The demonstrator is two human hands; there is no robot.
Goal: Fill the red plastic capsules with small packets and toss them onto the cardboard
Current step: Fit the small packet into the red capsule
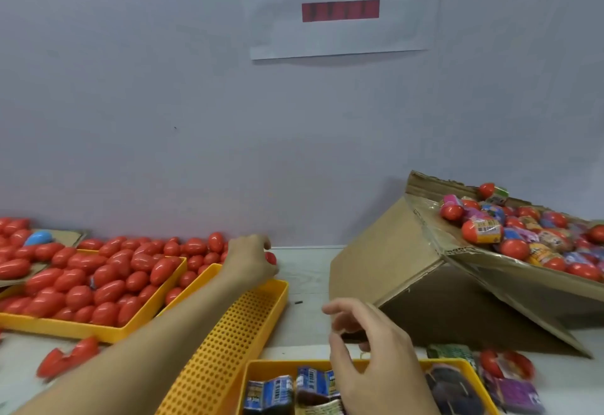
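Nearest, a yellow tray (pixel 470 365) holds small printed packets (pixel 271 393), blue and dark. Above it the right hand (pixel 369 349) pinches a small dark packet (pixel 354 337) between thumb and curled fingers. Farther, the left hand (pixel 250 259) curls round one glossy red capsule (pixel 270 258) just past a perforated yellow tray (pixel 228 342). Smooth egg-shaped red capsules (pixel 98 280) heap on the surface at left; wrapped ones lie on the tilted cardboard (pixel 392 257) at right.
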